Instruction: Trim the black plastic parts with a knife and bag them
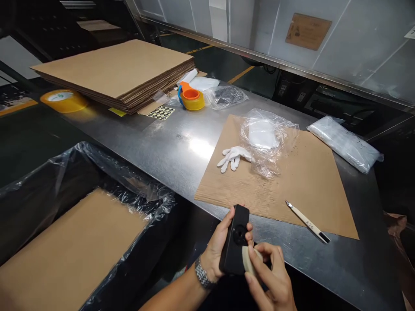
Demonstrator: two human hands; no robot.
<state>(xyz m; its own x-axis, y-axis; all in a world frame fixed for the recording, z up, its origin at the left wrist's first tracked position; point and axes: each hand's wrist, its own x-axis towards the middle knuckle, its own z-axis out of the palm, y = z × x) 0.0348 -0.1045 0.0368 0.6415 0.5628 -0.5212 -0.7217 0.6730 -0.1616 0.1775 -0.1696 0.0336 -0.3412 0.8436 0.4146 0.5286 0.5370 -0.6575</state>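
Note:
My left hand [216, 246], with a watch at its wrist, is closed round a black rectangular case [234, 259] that has a round recess on its face. Against the case's right edge lies a cream-coloured pad [248, 261], curved and thin. My right hand [274, 276] pinches this pad between thumb and fingers. Both hands are in front of the table's near edge. On the cardboard sheet [311, 172] beyond them are a pale craft knife [308, 221] marked A26, a white glove [235, 156] and a clear plastic bag [269, 134] with something white inside.
A stack of cardboard sheets [123, 69] occupies the metal table's [162, 147] far left. Nearby are an orange tape dispenser [191, 96], a yellow tape roll [65, 101] and a sticker sheet [161, 112]. A wrapped packet [345, 142] lies right. A plastic-lined bin [142, 224] stands left, below the table.

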